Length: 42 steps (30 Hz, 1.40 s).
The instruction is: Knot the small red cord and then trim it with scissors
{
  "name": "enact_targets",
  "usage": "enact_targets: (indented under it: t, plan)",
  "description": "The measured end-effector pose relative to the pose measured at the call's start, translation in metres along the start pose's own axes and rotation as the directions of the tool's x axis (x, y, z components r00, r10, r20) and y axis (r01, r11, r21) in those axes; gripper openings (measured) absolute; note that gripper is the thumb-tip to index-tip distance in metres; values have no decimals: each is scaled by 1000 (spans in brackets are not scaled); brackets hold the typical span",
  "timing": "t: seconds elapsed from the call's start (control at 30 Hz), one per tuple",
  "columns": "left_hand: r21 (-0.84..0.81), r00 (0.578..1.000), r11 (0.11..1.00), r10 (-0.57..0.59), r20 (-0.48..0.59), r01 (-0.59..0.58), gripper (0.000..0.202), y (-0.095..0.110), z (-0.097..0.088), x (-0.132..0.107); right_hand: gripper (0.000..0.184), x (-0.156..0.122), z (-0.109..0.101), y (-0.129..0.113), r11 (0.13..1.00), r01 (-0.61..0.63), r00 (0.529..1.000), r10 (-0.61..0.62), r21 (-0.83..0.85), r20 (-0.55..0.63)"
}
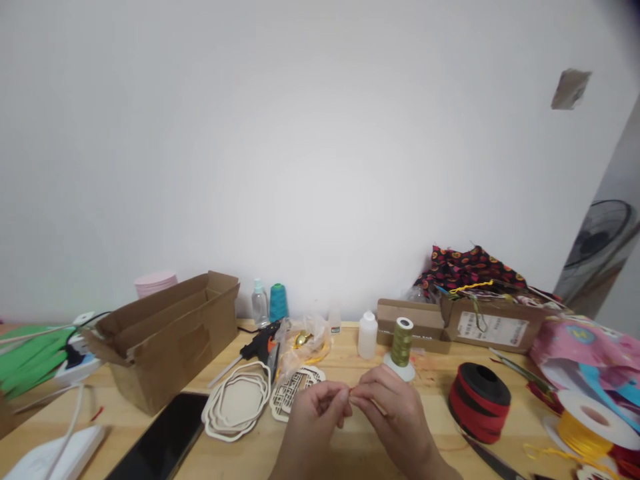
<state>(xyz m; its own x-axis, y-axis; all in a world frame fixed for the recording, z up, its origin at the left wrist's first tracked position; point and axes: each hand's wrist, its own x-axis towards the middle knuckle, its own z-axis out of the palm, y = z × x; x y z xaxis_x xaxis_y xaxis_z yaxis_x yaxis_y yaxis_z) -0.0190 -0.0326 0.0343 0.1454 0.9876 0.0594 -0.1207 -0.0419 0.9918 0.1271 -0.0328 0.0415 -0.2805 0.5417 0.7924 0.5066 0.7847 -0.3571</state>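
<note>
around hands (316,412) pinching something red (351,390), wooden cutout (293,392), white bottle (367,337), green spool (401,343)

A plain white wall (320,147) spans the far side, softly lit, brightest around its middle, with a brownish patch (571,89) high on the right. A pale wood-grain table (245,463) fronts it; a dark electric fan (595,235) shows far right.

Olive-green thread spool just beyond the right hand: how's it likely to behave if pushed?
Pushed low, the olive-green thread spool probably slides rather than topples: its white base is wide. Pushed near the top, it may tip, being tall and narrow. Once over, its round body would likely roll, perhaps curving around that wider base.
</note>
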Motion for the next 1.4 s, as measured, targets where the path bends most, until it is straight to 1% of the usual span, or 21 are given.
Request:
enact_targets:
  t: [0.07, 0.13, 0.2, 0.23, 0.27, 0.33, 0.37, 0.43, 0.5, 0.57, 0.63, 0.7, 0.73, 0.8, 0.87, 0.9, 0.97, 1.03, 1.17, 1.27, 1.4]
  plan:
    - [231, 997, 970, 78, 7, -77, 23, 3, -1, -2, 19, 1, -2, 0, 999, 20, 1000, -19, -38, 19]
    - [461, 984, 871, 171, 43, -171, 26, 5, -1, -4, 19, 2, -3, 0, 997, 43, 999, -41, -61, 34]
    - [569, 972, 792, 224, 70, -223, 25, 8, -1, -6, 18, 2, -2, 1, 999, 33, 999, -32, -38, 42]
    - [578, 970, 782, 235, 70, -231, 24, 9, -1, -6, 18, 2, -2, 3, 1000, 5, 999, -5, -2, 44]
    - [547, 973, 808, 223, 58, -217, 24, 9, -1, -6, 17, 2, -1, 4, 998, -45, 998, 42, 51, 47]
    - [400, 990, 906, 139, 33, -140, 23, 8, -1, -5, 17, 2, 2, 7, 961, -211, 976, 199, 181, 85]
    - [312, 996, 946, 84, 31, -89, 23, 7, -1, -4, 17, 2, 3, 8, 917, -315, 948, 292, 245, 123]
    - [181, 999, 983, -12, 51, 3, 26, 3, -1, -2, 18, 2, 5, 9, 801, -493, 870, 445, 340, 213]
    - [125, 996, 991, -51, 75, 41, 30, 0, 0, 0, 20, 2, 7, 9, 709, -587, 810, 520, 390, 272]
    - [67, 993, 996, -71, 94, 65, 32, -2, 0, 1, 22, 2, 7, 9, 678, -612, 790, 541, 407, 287]
    - [5, 990, 996, -85, 112, 85, 33, -3, 0, 2, 22, 2, 7, 9, 692, -609, 793, 538, 388, 285]
    - [-54, 988, 994, -91, 123, 99, 32, -4, 0, 2, 20, 2, 5, 8, 772, -540, 841, 480, 337, 248]
    - [-84, 988, 991, -90, 124, 101, 32, -5, -1, 3, 19, 3, 4, 7, 833, -467, 883, 421, 296, 208]
    - [-145, 990, 985, -78, 117, 95, 31, -7, -2, 4, 16, 2, 3, 4, 950, -261, 963, 245, 173, 110]
    - [-210, 992, 974, -57, 109, 80, 31, -8, -3, 5, 16, 1, 2, 2, 996, -80, 996, 78, 40, 47]
    - [-242, 993, 968, -47, 107, 72, 32, -8, -3, 5, 16, 0, 3, 1, 999, -34, 999, 34, -6, 29]
    - [-294, 994, 954, -34, 101, 63, 31, -8, -2, 6, 17, -2, 5, -1, 999, -27, 1000, 27, -33, -3]
    - [-329, 994, 942, -39, 98, 69, 31, -6, 0, 5, 16, -3, 8, -1, 997, -73, 997, 73, 3, -24]
    - [-346, 994, 935, -49, 101, 82, 32, -6, 3, 4, 15, -5, 12, 0, 988, -134, 991, 133, 76, 12]
    - [-303, 995, 951, -41, 88, 66, 32, -8, 1, 4, 16, -4, 11, -3, 987, -142, 989, 139, 76, 42]
    - [-159, 999, 987, -16, 32, 21, 28, -7, -3, 5, 19, -1, 8, -6, 987, -144, 987, 138, 71, 83]
